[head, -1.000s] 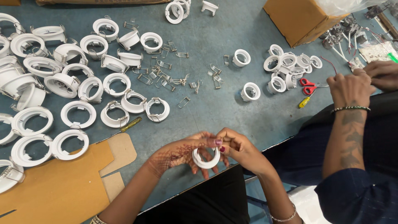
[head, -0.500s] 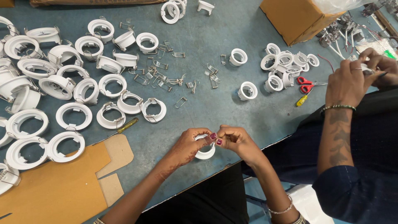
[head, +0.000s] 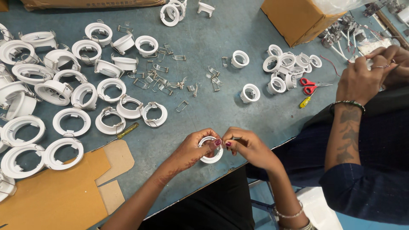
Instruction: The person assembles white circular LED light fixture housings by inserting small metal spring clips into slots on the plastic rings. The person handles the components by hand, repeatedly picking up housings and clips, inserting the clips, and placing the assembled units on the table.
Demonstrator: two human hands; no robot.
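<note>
We see the left hand (head: 194,150) and the right hand (head: 249,145) meeting at the near edge of the blue worktop (head: 221,113), both in a narrow grip on one white plastic ring (head: 211,150). Left fingers wrap its left rim, right fingertips (head: 228,144) pinch the right rim; whether a clip sits between them we cannot tell. Just beyond the grip lie loose wire spring clips (head: 170,83). Further out to the left of the grip we see many white rings (head: 71,122), some with clips on, and a yellow-handled screwdriver (head: 127,130). Cardboard sheet (head: 55,194) lies left of the grip, near the edge. To the right, a co-worker's hands (head: 375,70) work by a cluster of small white rings (head: 286,70), red scissors (head: 307,85) and a cardboard box (head: 298,19).
</note>
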